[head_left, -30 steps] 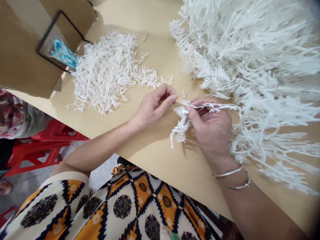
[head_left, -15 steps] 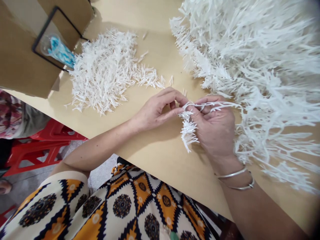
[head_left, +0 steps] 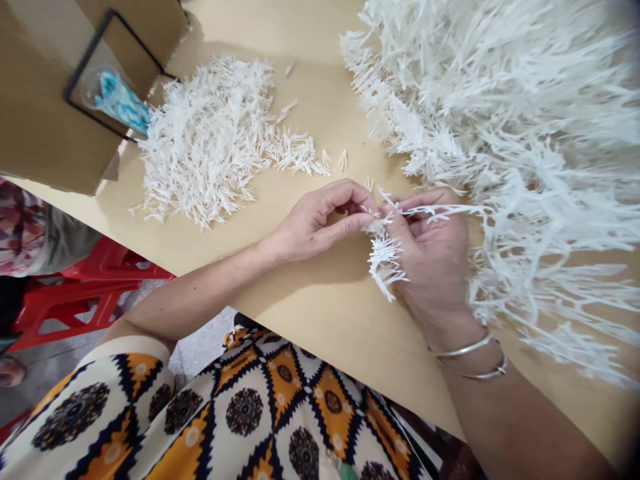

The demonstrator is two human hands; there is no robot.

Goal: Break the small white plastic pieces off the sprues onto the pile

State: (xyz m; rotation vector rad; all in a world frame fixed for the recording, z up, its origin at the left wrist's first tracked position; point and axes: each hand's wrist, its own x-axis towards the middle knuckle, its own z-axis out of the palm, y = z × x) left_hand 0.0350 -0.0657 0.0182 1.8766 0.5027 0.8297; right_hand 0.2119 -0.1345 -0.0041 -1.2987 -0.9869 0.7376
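Observation:
Near the middle of the table, my left hand (head_left: 333,217) pinches the end of a white plastic piece, thumb and forefinger together. Right beside it, my right hand (head_left: 433,243) is closed on a white branched sprig (head_left: 387,260), whose bristly part hangs below the fingertips. A thin white stem (head_left: 445,211) runs across the right fingers toward the large heap of white branches (head_left: 500,100) at the right. Left of the hands lies a smaller pile of short white pieces (head_left: 210,140). The exact contact between the fingertips is partly hidden.
A cardboard box (head_left: 45,100) stands at the upper left, with a black wire frame (head_left: 85,60) and a clear cup with blue-white contents (head_left: 120,100) beside it. Red stools (head_left: 75,307) and a person's patterned clothing (head_left: 23,230) show beyond the table's left edge.
The hanging sprig has shifted slightly right and up, and a thin tip now sticks up above the right thumb. My left fingertips have moved slightly right. Both piles look the same.

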